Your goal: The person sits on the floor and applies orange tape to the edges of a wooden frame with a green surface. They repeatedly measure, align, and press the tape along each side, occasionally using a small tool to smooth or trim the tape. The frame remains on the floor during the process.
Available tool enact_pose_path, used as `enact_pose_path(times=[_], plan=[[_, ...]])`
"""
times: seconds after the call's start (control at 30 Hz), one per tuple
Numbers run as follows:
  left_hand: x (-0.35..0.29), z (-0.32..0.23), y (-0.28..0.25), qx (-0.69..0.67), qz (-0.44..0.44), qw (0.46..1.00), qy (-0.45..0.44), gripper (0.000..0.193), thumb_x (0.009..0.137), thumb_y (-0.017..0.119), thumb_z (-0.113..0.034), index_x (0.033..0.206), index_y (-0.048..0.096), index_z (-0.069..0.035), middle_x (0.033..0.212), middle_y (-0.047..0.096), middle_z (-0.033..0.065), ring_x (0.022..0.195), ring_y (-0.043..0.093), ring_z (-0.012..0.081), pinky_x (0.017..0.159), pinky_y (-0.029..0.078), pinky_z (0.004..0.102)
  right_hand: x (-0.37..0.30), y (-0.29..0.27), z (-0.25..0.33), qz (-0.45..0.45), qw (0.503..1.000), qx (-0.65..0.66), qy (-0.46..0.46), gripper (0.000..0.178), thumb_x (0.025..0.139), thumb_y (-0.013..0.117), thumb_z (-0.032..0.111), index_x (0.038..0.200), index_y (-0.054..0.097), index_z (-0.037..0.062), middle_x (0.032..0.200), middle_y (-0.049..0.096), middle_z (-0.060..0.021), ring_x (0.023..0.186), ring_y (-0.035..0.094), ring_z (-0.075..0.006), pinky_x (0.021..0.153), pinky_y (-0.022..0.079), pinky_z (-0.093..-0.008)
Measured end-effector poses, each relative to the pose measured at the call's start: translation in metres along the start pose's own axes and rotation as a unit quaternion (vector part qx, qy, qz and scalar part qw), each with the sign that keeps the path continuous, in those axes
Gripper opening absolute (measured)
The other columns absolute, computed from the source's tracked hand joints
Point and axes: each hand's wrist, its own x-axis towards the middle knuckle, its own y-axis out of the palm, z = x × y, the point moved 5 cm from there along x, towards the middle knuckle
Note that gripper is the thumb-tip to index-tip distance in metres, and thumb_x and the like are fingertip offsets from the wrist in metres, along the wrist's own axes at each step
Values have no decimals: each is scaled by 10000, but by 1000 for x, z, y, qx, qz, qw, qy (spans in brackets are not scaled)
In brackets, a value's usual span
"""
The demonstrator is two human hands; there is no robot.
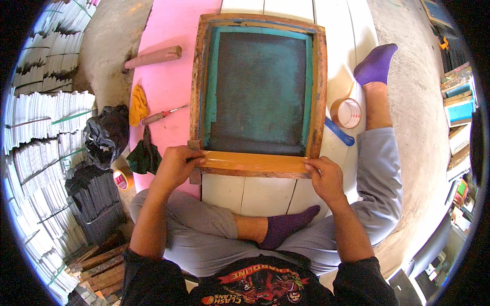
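Note:
A wooden screen-printing frame (196, 86) with dark mesh (258, 92) and teal borders lies flat in front of me. Along its near side stretches a glossy brown strip of packing tape (255, 162). My left hand (178, 166) pinches the strip's left end at the frame's near left corner, where a small dark wooden piece (195, 176) shows. At the near right corner, the fingers of my right hand (325, 176) are closed on the other end. Whether the strip is fully stuck down cannot be seen. To the right sit a tape roll (348, 113) and a blue-handled tool (339, 131).
On the pink board (168, 30) at left are a wooden rod (153, 57), a screwdriver-like tool (164, 115), a yellow cloth (138, 105) and a dark cloth (145, 156). Stacked bundles (38, 120), a black plastic bag (108, 133) and another tape roll (122, 179) stand beyond. My socked foot (376, 65) rests right.

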Motion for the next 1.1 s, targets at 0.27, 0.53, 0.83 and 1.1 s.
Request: enact_pose_path(times=[0.27, 0.53, 0.83, 1.1], plan=[[-1, 2, 6, 15, 0, 1000, 21, 218, 853, 755, -183, 1009, 781, -33, 858, 714, 209, 806, 702, 355, 752, 549, 413, -1, 4, -3, 8, 1000, -22, -4, 156, 890, 699, 118, 1015, 776, 64, 856, 681, -139, 795, 676, -331, 719, 521, -412], [1, -3, 9, 64, 12, 997, 42, 227, 861, 736, -209, 1029, 783, -64, 849, 708, 205, 809, 693, 372, 755, 544, 445, -1, 6, -1, 34, 998, -51, -9, 175, 897, 678, 144, 1024, 773, 71, 873, 681, -118, 811, 678, -326, 724, 526, -416], [4, -4, 9, 103, 55, 992, 37, 211, 868, 724, -226, 986, 778, -59, 865, 721, 198, 823, 703, 379, 759, 552, 440, 2, 7, -1, 79, 993, -92, -3, 204, 887, 654, 169, 1055, 766, 140, 972, 687, -108, 874, 690, -338, 762, 548, -463], [0, -4, 11, 67, 46, 996, 46, 173, 839, 720, -164, 913, 766, -15, 815, 674, 245, 776, 676, 410, 736, 534, 465, 2, 5, 3, 77, 992, -96, -8, 176, 890, 673, 166, 1017, 782, 110, 902, 680, -111, 862, 679, -340, 748, 528, -446]])
